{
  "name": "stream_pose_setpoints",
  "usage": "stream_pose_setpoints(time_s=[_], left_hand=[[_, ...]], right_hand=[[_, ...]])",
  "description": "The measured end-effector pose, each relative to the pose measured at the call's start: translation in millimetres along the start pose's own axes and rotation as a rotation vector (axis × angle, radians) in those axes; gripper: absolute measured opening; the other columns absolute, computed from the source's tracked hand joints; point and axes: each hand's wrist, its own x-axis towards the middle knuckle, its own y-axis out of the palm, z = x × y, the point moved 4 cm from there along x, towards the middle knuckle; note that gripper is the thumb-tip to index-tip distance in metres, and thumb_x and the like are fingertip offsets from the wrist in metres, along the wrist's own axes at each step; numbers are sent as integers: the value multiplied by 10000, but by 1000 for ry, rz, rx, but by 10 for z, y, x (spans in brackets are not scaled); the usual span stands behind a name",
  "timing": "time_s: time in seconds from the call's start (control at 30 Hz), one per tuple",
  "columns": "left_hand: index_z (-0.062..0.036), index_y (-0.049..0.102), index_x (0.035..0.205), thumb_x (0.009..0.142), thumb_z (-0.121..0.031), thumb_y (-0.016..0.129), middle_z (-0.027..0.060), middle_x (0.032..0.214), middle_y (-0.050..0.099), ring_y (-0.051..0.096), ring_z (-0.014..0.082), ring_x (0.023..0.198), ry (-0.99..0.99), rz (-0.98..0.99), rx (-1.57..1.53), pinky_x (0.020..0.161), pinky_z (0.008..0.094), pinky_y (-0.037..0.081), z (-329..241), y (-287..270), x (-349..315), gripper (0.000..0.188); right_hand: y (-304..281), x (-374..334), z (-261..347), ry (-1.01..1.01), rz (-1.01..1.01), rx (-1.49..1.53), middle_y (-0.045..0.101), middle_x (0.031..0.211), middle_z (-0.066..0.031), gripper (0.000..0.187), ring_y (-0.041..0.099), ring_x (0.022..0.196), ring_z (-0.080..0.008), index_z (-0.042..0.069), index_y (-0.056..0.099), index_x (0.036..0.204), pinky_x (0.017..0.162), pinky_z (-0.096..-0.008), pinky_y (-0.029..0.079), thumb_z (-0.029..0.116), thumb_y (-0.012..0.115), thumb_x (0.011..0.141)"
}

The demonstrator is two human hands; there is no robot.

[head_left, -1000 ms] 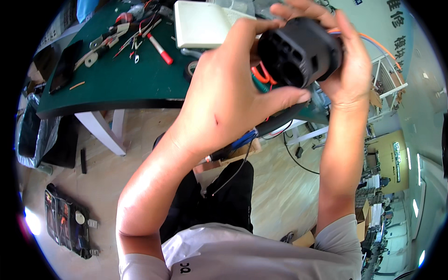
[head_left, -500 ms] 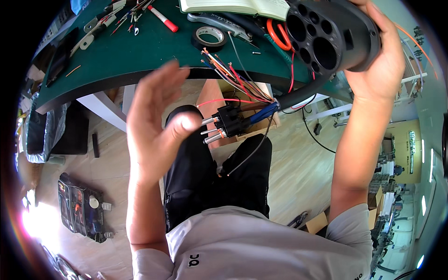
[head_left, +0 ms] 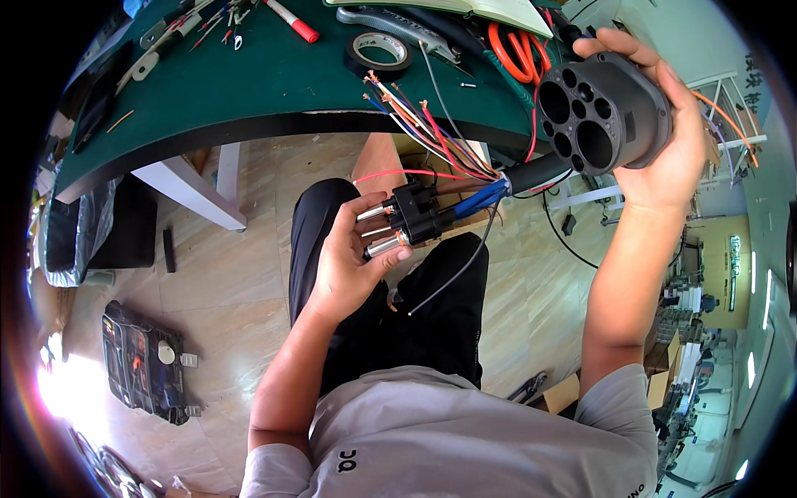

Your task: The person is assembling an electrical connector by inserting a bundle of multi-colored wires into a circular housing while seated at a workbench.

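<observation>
My right hand [head_left: 668, 124] grips a black connector housing [head_left: 639, 108] from its outer side, its face with several round holes turned to the left. In my left hand [head_left: 353, 266] is a black terminal block [head_left: 418, 214], fingers and thumb closed about its silver metal pins [head_left: 383, 244]. Thick blue and brown wires run from the block to a black cable [head_left: 535, 172]. From the same cable end a bundle of thin coloured wires [head_left: 436, 137] with bare copper tips fans out toward the table edge. One thin dark wire [head_left: 457, 274] hangs down over my lap.
On the green table [head_left: 241, 91] lie a roll of black tape [head_left: 378, 62], a red-and-white marker [head_left: 292, 21], a grey utility knife [head_left: 398, 31], an orange cable loop [head_left: 515, 54] and an open notebook [head_left: 506, 12]. A tool case [head_left: 145, 365] rests on the floor at left, below a lined bin [head_left: 91, 232].
My left hand, raised and open before, has come down and closed on the terminal block's pins. The housing in my right hand has moved slightly down and to the right.
</observation>
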Motion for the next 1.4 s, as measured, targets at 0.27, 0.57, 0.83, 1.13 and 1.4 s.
stream_pose_setpoints(time_s=[0.27,0.57,0.83,1.13,1.4], left_hand=[[16,363,1262,756,28,743,155,1202,544,568,215,1097,29,-27,-30,944,346,489,-83,52,1,633],[21,374,1250,766,53,724,151,1153,574,584,197,1061,34,-44,-50,929,328,494,-121,83,-9,599],[40,374,1244,778,6,736,155,1181,552,571,207,1081,-7,-22,-28,946,329,474,-125,72,0,591],[33,355,1266,786,5,730,144,1206,525,541,213,1117,41,-27,-75,960,343,462,-73,50,-17,610],[24,338,1278,792,3,724,148,1219,517,537,214,1127,16,-7,-125,976,353,451,-25,29,-28,621]], right_hand=[[-29,-51,-119,38,-56,111,640,1077,-198,497,632,975,-250,-89,547,1159,891,-337,493,302,349,925],[-106,-97,-163,29,-103,261,618,1121,-208,501,620,1010,-267,-66,530,1189,908,-372,490,312,346,916],[-148,-181,-133,-22,-54,302,583,1176,-221,502,612,1034,-305,-65,511,1203,936,-407,480,322,348,928],[-164,-229,-188,-226,-24,221,547,1236,-215,485,535,1147,-380,-13,502,1245,962,-477,457,304,290,946],[-86,-373,-281,-388,-14,179,511,1270,-229,515,521,1160,-394,0,504,1255,940,-498,478,313,244,939]])
